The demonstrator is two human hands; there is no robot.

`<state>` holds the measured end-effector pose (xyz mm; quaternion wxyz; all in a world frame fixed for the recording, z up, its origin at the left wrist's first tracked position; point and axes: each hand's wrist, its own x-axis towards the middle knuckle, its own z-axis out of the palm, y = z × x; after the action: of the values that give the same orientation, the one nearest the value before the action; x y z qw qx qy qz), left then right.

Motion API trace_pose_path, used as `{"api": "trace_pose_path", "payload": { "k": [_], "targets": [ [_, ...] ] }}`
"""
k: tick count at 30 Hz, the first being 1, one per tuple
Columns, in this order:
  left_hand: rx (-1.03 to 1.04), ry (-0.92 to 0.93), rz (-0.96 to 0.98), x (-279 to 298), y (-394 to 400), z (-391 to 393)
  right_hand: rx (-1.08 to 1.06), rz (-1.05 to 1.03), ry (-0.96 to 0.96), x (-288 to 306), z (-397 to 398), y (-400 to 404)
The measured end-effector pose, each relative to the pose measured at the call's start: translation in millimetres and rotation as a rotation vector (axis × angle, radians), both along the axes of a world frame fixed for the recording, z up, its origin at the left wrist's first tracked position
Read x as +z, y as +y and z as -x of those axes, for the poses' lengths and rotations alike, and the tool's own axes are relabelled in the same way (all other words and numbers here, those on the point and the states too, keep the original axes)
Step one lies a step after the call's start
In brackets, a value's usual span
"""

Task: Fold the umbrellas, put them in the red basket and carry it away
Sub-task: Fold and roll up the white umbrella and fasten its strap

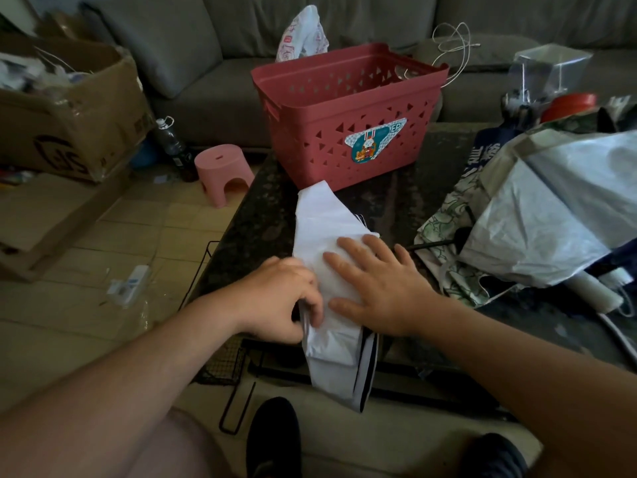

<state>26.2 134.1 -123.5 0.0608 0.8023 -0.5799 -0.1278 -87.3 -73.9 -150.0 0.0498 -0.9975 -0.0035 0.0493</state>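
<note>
Dark tabletop (262, 215), frame centre: white umbrella (324, 229) lying lengthwise toward red basket (344, 108), left hand (279, 301) pinching its near edge, right hand (375, 284) flat, pressing canopy; basket straight ahead, near.

Dark speckled stone surface (262, 215), low, runs from near centre to far right. On it:
- red basket (348, 108) at the far end, upright, sticker on its near wall.
- white folded umbrella (320, 222) lying lengthwise from just in front of the basket to past the near edge, where it overhangs. Both hands are on it.
- right side: heap of open umbrellas, a silver-grey one (551, 201) on top of a green-patterned one (444, 219), dark fabric beyond them.

Tiled floor (113, 246) to the left carries a pink stool (224, 174), a dark bottle (172, 146), cardboard boxes (69, 125), a small white carton (129, 284) and black wire racks (224, 367) at the surface's near-left corner.
</note>
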Motion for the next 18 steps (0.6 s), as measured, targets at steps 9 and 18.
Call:
{"api": "trace_pose_path", "payload": {
  "k": [9,18],
  "targets": [
    [0.093,0.170,0.071,7,-6,8,0.056,0.120,-0.001,-14,1,-5],
    [0.040,0.018,-0.076,-9,-11,0,0.042,0.002,-0.272,-14,2,-14]
  ]
}}
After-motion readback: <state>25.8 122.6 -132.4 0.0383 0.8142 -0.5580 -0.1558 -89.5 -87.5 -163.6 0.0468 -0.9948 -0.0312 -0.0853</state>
